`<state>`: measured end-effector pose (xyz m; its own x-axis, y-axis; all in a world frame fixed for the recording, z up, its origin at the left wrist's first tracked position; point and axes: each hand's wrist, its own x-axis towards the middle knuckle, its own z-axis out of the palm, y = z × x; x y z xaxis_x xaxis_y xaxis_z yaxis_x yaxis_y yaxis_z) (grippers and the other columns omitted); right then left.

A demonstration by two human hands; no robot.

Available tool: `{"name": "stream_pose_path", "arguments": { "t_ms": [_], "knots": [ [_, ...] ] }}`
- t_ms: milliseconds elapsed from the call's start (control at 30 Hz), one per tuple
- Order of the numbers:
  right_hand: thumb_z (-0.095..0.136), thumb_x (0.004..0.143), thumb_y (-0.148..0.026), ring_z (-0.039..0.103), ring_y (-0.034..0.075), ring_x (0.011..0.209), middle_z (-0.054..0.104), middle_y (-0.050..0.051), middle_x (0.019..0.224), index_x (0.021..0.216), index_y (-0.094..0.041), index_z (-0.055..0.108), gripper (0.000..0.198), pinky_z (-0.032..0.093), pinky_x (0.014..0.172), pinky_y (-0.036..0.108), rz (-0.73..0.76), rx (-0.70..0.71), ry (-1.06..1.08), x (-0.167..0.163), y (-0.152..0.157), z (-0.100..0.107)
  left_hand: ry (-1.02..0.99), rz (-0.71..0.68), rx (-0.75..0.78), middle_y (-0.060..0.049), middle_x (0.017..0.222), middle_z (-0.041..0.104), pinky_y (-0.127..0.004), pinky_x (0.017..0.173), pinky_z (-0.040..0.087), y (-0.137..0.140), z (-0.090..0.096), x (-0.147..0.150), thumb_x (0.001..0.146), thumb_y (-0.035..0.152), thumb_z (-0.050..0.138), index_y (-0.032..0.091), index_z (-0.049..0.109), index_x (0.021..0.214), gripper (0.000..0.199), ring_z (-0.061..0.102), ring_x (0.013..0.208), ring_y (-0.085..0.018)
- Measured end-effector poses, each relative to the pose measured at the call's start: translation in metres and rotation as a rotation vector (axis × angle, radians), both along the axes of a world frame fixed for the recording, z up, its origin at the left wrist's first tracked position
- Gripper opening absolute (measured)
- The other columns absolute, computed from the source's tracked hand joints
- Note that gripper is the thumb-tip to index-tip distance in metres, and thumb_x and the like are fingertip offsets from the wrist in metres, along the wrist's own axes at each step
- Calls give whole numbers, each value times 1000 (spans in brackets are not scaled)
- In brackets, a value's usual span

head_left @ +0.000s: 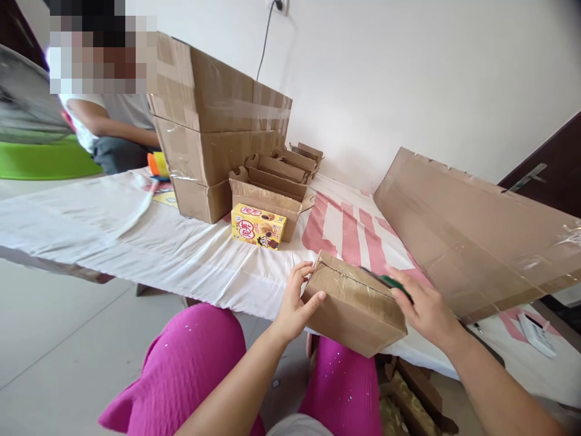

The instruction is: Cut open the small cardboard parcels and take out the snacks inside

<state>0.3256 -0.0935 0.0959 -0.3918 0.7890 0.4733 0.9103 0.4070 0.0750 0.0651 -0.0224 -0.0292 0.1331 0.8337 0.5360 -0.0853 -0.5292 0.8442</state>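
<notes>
A small cardboard box (pixel 356 306) sits tilted at the near edge of the table, with a slit or seam running along its taped top. My left hand (pixel 297 300) grips its left end, fingers on the far side and thumb on the near top edge. In my right hand (pixel 424 306) is a green-handled knife (pixel 397 284), its dark blade lying over the far part of the box top; the blade is slightly blurred. Just beyond my left hand stands a yellow printed snack box (pixel 258 227), upright against an opened carton.
Several open cartons (pixel 272 181) line up behind the snack box. Stacked taped cartons (pixel 204 121) rise on the left, near a seated person (pixel 118 127). A large cardboard box (pixel 472 230) stands at right. Opened cartons (pixel 415 393) lie on the floor below.
</notes>
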Motion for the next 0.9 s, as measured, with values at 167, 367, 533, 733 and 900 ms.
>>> {"name": "stream_pose_path", "arguments": {
  "t_ms": [167,367,533,733,900],
  "knots": [
    [41,99,-30,64,15,66,69,2,83,137,-28,52,39,48,60,26,9,-175,-264,-47,21,19,3,-25,38,-11,126,49,-42,97,39,8,1,-2,85,50,60,25,50,113,39,45,122,-28],
    [45,97,-32,67,18,75,73,3,90,134,-29,55,38,47,66,26,-34,-301,-277,-60,39,32,19,-39,126,-12,126,49,-47,103,38,15,0,-6,83,51,61,23,49,106,39,46,124,-29],
    [49,93,-31,69,20,75,75,3,91,125,-30,63,35,45,63,28,-10,-401,-282,-54,37,48,88,-23,184,-14,129,48,-50,105,37,16,2,-9,84,50,60,22,48,106,38,46,125,-29],
    [50,87,-32,61,18,56,70,2,69,109,-30,71,31,36,52,27,-88,-518,-372,-26,19,61,145,-14,196,-14,129,48,-51,105,36,17,2,-11,83,49,62,22,48,107,38,46,126,-30],
    [52,84,-32,64,19,59,72,-1,71,94,-34,75,25,34,50,27,-156,-667,-311,8,7,75,126,-21,189,-14,128,49,-50,106,37,17,0,-11,82,47,64,22,49,109,40,46,125,-29]
  ]
}}
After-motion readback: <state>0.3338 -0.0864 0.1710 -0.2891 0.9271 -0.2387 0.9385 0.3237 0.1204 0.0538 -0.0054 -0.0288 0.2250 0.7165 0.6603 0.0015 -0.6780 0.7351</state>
